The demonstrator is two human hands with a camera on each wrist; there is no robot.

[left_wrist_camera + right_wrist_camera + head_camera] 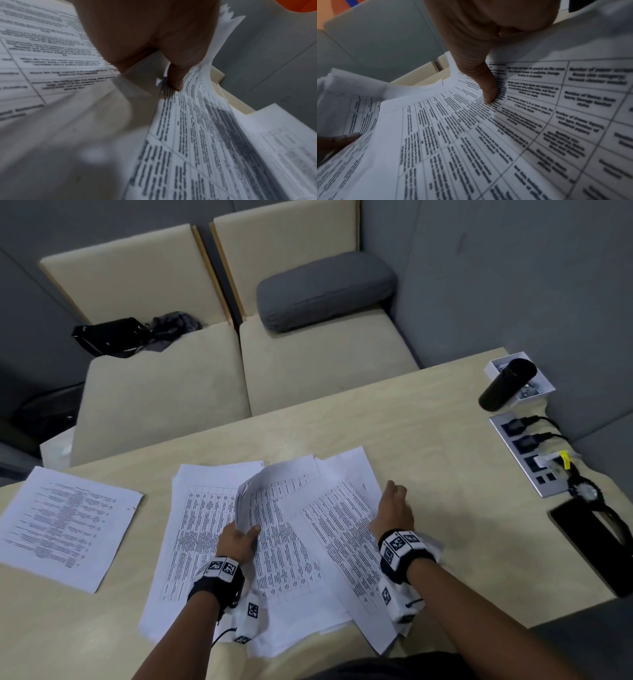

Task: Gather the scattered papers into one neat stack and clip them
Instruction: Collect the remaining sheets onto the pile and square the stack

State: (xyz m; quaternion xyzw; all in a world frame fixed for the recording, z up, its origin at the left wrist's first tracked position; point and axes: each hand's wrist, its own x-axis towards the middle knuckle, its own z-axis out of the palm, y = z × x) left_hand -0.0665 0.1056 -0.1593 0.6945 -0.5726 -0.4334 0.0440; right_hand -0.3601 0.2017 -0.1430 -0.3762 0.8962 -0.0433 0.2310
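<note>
A loose pile of printed sheets (291, 570) lies fanned out on the table in front of me. My left hand (241, 537) grips the near edge of a curled sheaf (270, 491) lifted from the middle of the pile; its thumb (175, 79) presses on the printed face. My right hand (394, 508) holds the pile's right side, thumb (488, 92) on top of a table-printed sheet (539, 115), its other fingers hidden beneath. One separate sheet (65, 525) lies flat at the far left. A small white box (541, 386) of small dark items sits at the far right corner.
A black cylinder (507, 385) lies against the white box. Along the right edge are a power strip (527, 453) with plugged cables, a wristwatch (585, 491) and a black phone (596, 546). A beige sofa (308, 371) with a grey cushion stands beyond the table.
</note>
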